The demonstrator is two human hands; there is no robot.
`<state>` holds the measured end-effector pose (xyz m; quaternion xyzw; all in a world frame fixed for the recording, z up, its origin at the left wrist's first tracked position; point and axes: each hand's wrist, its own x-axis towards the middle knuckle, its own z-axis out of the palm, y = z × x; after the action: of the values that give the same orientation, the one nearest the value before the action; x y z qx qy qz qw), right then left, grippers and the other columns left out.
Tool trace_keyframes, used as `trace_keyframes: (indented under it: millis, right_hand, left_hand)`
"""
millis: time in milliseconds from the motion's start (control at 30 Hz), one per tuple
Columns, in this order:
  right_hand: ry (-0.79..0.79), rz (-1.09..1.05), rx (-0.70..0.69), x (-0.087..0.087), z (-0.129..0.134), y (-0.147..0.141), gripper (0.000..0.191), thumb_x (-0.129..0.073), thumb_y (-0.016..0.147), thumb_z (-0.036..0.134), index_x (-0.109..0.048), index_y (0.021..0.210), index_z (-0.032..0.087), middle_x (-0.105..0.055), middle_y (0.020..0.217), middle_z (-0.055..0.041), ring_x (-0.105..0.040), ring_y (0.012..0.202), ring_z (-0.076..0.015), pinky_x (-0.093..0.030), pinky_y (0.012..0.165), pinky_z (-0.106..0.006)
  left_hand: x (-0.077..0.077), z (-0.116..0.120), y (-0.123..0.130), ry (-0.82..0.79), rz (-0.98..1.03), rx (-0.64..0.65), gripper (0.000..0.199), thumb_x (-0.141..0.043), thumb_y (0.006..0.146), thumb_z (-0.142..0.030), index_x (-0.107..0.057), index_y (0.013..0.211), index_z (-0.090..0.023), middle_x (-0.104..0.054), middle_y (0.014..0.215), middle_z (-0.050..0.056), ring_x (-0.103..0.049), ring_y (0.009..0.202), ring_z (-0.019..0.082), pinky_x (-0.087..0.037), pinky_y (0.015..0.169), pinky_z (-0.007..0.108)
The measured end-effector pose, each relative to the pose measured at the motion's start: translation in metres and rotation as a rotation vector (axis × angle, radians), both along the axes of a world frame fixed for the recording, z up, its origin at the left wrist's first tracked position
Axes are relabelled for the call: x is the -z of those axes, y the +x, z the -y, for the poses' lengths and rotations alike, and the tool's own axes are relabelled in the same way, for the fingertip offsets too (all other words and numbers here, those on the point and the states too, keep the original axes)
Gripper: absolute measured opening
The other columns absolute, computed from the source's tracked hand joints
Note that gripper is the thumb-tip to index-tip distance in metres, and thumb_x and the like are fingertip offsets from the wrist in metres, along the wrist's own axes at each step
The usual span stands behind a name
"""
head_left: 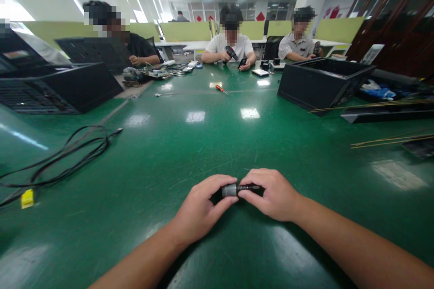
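A small part with a grey cylinder (229,190) and a thin, dark ribbed shaft lies sideways between my hands, just above or on the green table (203,144); I cannot tell which. My left hand (203,207) pinches the grey cylinder between thumb and fingers. From the other side, the thumb and fingers of my right hand (274,194) close around the shaft where it meets the cylinder. The shaft's tip points right into the hollow of my right hand. Its exact kind is not clear.
An orange-handled screwdriver (221,89) lies farther back. Coiled black cables (77,153) with a yellow tag (27,198) are at left. Black computer cases stand left (68,88) and right (315,81), near thin brass-coloured rods (389,141). Three people sit opposite; the middle person holds a power drill (232,53).
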<state>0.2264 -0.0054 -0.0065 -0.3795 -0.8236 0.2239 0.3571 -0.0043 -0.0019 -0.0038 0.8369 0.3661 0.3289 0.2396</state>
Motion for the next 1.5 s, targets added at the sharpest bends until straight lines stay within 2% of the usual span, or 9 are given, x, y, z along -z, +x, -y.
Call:
trace_keyframes:
  millis: [733, 1500]
  right_hand:
    - [-0.004, -0.005, -0.016, -0.0003, 0.0001, 0.0011, 0.008, -0.067, 0.092, 0.027, -0.071, 0.091, 0.020, -0.073, 0.083, -0.0027, -0.066, 0.075, -0.0181, -0.047, 0.071, -0.031]
    - [0.012, 0.002, -0.009, 0.0011, -0.0002, 0.0019, 0.008, -0.067, 0.092, 0.028, -0.071, 0.092, 0.021, -0.073, 0.082, -0.0025, -0.066, 0.074, -0.0181, -0.047, 0.071, -0.031]
  left_hand:
    - [0.0010, 0.0023, -0.0018, 0.046, -0.031, -0.010, 0.029, -0.066, 0.092, -0.027, -0.066, 0.120, -0.022, -0.074, 0.114, 0.008, -0.070, 0.107, 0.022, -0.057, 0.099, 0.038]
    - [-0.0002, 0.0018, -0.0009, 0.074, -0.022, -0.011, 0.029, -0.068, 0.091, -0.024, -0.065, 0.120, -0.023, -0.074, 0.113, 0.006, -0.070, 0.105, 0.020, -0.057, 0.097, 0.035]
